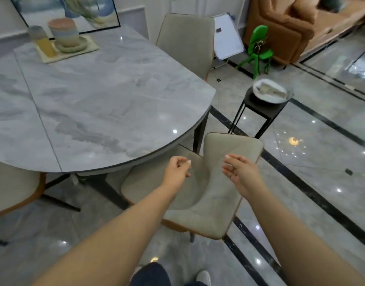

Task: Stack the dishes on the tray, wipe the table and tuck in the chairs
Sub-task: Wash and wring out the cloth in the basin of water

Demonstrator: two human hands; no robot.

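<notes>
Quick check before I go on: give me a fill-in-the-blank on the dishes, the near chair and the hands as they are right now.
1. The stacked bowls and cups sit on the ____ at the table's far corner.
2. The near chair's seat lies partly ____ the tabletop.
3. Both the left hand and the right hand hold ____.
4. The small black side stand carries a ____.

Missing words: tray; under; nothing; plate
</notes>
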